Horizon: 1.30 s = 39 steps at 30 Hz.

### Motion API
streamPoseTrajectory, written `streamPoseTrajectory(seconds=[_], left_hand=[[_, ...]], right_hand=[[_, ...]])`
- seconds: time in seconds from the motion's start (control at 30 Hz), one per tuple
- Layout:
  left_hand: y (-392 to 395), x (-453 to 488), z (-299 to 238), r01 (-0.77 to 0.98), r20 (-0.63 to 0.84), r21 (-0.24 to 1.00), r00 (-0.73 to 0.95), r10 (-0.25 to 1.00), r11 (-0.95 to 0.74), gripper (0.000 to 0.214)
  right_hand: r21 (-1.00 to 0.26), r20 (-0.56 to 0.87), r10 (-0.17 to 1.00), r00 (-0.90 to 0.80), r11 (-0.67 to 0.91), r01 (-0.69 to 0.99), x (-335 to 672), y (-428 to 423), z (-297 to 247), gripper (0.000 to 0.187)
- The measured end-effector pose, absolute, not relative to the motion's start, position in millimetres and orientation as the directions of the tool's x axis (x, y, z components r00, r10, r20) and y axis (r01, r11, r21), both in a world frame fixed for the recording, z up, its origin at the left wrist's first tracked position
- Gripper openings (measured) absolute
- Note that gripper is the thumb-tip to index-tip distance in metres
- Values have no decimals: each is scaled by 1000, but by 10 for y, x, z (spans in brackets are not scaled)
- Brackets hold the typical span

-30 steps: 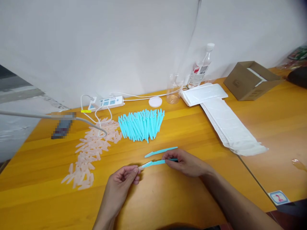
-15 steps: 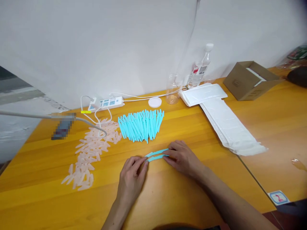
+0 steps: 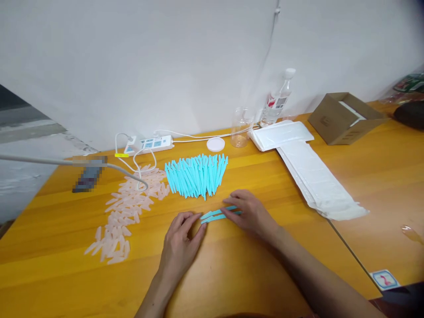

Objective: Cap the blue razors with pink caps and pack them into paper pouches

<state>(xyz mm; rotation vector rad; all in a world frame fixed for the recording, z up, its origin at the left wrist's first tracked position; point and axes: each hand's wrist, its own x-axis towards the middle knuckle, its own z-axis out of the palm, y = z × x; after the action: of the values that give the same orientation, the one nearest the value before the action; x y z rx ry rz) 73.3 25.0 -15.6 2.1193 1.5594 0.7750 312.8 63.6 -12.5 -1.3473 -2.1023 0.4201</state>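
Observation:
Two slim turquoise eyebrow razors (image 3: 213,216) lie side by side, slightly apart, low over the table in front of me. My left hand (image 3: 181,240) has its thumb and forefinger at their left ends. The fingers of my right hand (image 3: 249,212) are curled over their right part, hiding some of the handles. Behind my hands is a dense row of the same turquoise razors (image 3: 195,176). To the left spreads a loose heap of pale pink translucent caps (image 3: 132,201).
A power strip (image 3: 155,144), white round lid (image 3: 215,144), clear jar (image 3: 240,132) and water bottle (image 3: 276,101) stand along the wall. White flat packs (image 3: 314,176) and an open cardboard box (image 3: 344,119) are at right. A grey cable (image 3: 115,165) crosses the caps.
My right hand's fingers have shifted left along the two razors, which now lie closer together. My left hand stays at their left ends. The view has tilted slightly upward.

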Motion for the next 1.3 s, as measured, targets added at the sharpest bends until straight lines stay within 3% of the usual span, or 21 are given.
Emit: streamPoseTrajectory(seconds=[0.1, 0.2, 0.37, 0.53, 0.77, 0.97, 1.1, 1.3], left_hand=[[242, 663, -106, 712, 213, 654, 149, 966, -254, 27], [233, 501, -55, 712, 215, 667, 100, 971, -221, 26], [156, -34, 22, 779, 211, 618, -33, 977, -107, 27], [48, -581, 78, 832, 143, 536, -257, 956, 143, 43], [-46, -1008, 99, 861, -59, 376, -347, 936, 342, 53], [-67, -1107, 137, 889, -123, 288, -335, 934, 357, 46], [-9, -941, 223, 903, -238, 129, -374, 897, 411, 42], [62, -768, 207, 937, -272, -40, -345, 898, 347, 42]], right_hand=[[-627, 212, 976, -53, 177, 759, 2953, 953, -30, 27], [-629, 42, 997, 60, -20, 777, 2774, 1310, 25, 33], [-621, -73, 996, 45, -81, 780, 2675, 1586, -20, 20], [-645, -93, 993, 73, -116, 755, 2720, 1609, -105, 21], [-676, -75, 994, 78, -108, 729, 2727, 1645, -55, 14], [-770, -18, 994, 111, -84, 632, 2962, 1517, 28, 13], [-888, 63, 998, -31, 70, 455, 3098, 1188, 89, 12], [-861, 103, 959, -265, 219, 459, 3164, 731, 82, 12]])
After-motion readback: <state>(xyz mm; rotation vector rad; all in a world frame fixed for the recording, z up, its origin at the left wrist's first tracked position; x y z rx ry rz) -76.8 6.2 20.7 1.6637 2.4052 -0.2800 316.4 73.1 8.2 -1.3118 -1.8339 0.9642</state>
